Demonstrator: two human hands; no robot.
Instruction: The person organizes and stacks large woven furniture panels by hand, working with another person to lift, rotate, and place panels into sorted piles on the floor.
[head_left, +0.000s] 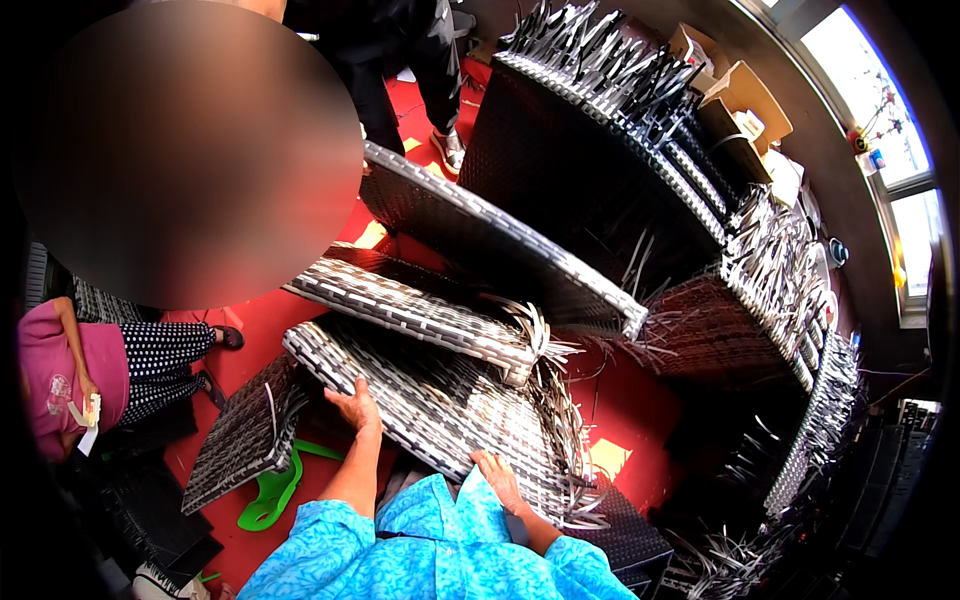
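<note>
In front of me a grey-and-white woven wicker panel (430, 400) leans toward my body, with loose strand ends fraying at its right end. My left hand (357, 407) grips its near edge toward the left, thumb pointing up. Farther right along the same edge, my right hand (500, 480) holds the panel close to my waist, fingers over the rim. Just beyond stands a second woven panel (420, 315), its strands also loose at the right corner. Behind that, a long dark panel with a woven rim (500, 225) slants across.
Large dark woven pieces (570, 150) with bristling strands line the right side. An open cardboard box (745, 105) sits near the window. Below my left arm are a green plastic object (270, 495) and another woven panel (245, 435). A person in pink (75, 370) sits at left; another person's dark-trousered legs (435, 80) stand beyond.
</note>
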